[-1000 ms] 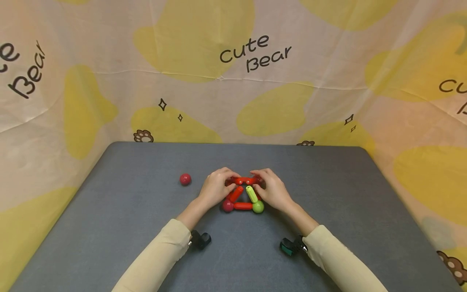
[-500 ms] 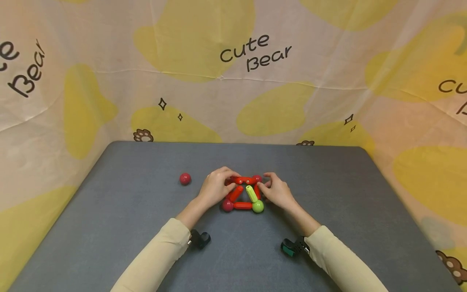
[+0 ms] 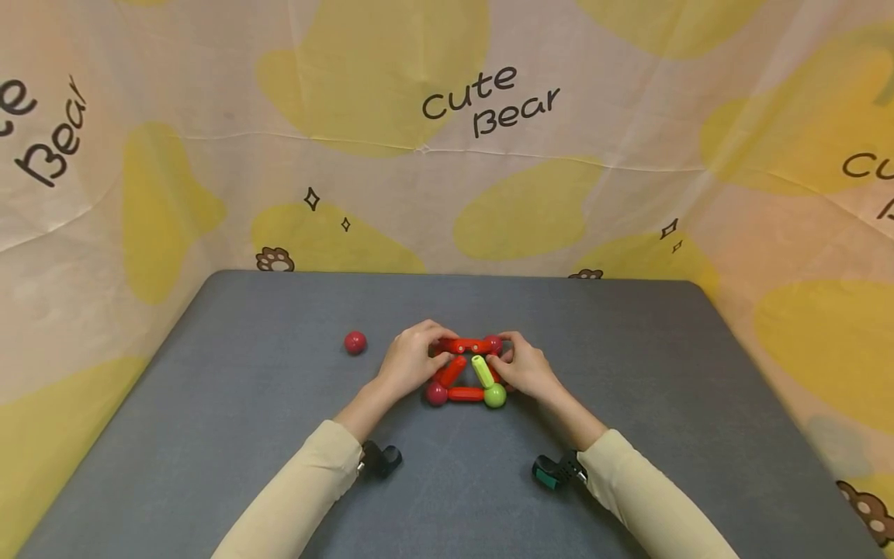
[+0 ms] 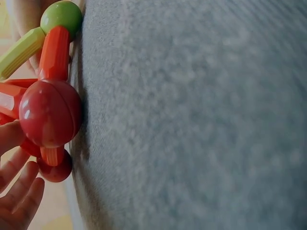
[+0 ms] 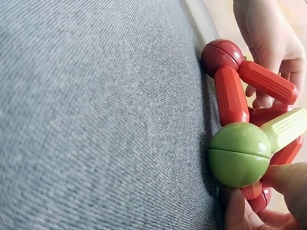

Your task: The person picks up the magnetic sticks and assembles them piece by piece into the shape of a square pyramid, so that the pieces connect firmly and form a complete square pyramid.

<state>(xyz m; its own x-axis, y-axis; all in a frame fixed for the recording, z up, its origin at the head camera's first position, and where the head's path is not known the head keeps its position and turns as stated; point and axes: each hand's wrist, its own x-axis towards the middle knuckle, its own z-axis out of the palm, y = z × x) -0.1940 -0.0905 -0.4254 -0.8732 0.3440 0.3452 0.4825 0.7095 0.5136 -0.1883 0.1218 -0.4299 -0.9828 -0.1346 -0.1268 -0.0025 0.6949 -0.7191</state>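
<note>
A four-sided frame of magnetic rods and balls lies flat mid-table. Its near side is a red rod [image 3: 466,394] between a dark red ball [image 3: 436,394] and a green ball [image 3: 495,395]. From these balls, a second red rod [image 3: 453,371] and a yellow-green rod [image 3: 482,371] slant upward, their upper ends apart. My left hand [image 3: 410,357] grips the frame's far left corner, hiding it. At the right side, my right hand [image 3: 525,366] pinches the red side rod [image 5: 252,190] behind the green ball, near the far right red ball [image 3: 493,344].
A loose red ball [image 3: 355,342] lies on the grey table [image 3: 279,373], left of the left hand. A printed cloth [image 3: 517,210] hangs behind the table and along its sides. Dark wrist devices [image 3: 382,460] are strapped at both wrists.
My right hand has let go of the far right corner, uncovering its red ball, drawn back slightly, then closed in on the right side rod. The left hand stays in place.
</note>
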